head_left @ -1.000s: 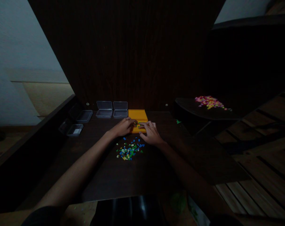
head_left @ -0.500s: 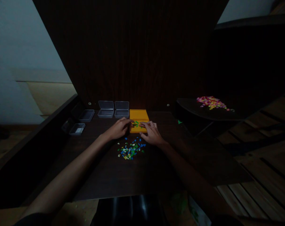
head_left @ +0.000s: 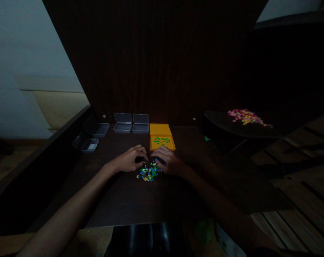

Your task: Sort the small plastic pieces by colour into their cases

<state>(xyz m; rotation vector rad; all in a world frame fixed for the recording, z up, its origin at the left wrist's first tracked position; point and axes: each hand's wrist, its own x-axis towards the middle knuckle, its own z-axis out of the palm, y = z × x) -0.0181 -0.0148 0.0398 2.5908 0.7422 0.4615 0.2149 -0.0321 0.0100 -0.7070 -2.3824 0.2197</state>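
Small toy building bricks point(head_left: 149, 174) in blue, green, white and yellow lie in a loose pile on the dark table. At the pile's upper left edge is my left hand point(head_left: 133, 159), its thumb and fingertips curled close together; anything between them is too small to make out. My right hand point(head_left: 167, 160) reaches over the upper right edge of the pile, fingers bent and thumb apart from them. Just beyond the hands stands an open yellow box point(head_left: 173, 145), its lid raised at the back. Several green bricks point(head_left: 156, 139) are spread over its floor.
Two clear plastic cases point(head_left: 122, 127) with raised lids stand left of the yellow box. Farther left are more clear cases point(head_left: 90, 145). On a dark curved shelf point(head_left: 218, 121) to the right lies a heap of pink, red and yellow pieces point(head_left: 246, 117). A dark panel point(head_left: 151, 64) rises behind.
Both hands have drawn back from the yellow box to the brick pile. The green bricks in the box are now uncovered. The whole view has shifted slightly.
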